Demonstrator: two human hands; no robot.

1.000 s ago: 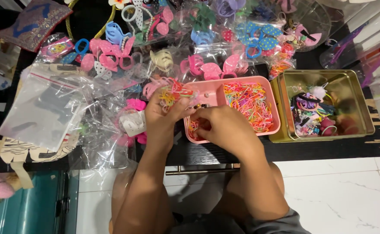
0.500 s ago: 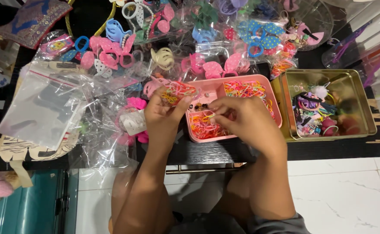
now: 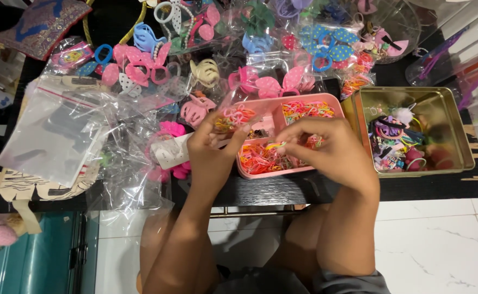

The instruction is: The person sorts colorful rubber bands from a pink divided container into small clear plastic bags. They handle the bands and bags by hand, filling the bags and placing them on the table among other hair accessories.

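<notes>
The pink tray of small elastic bands is lying on the dark surface, its long axis running left to right across my view, just left of the gold tin. I am watching the left hand closing its grip on a clear bag of bands, while the right hand is pinching bands over the tray.
</notes>
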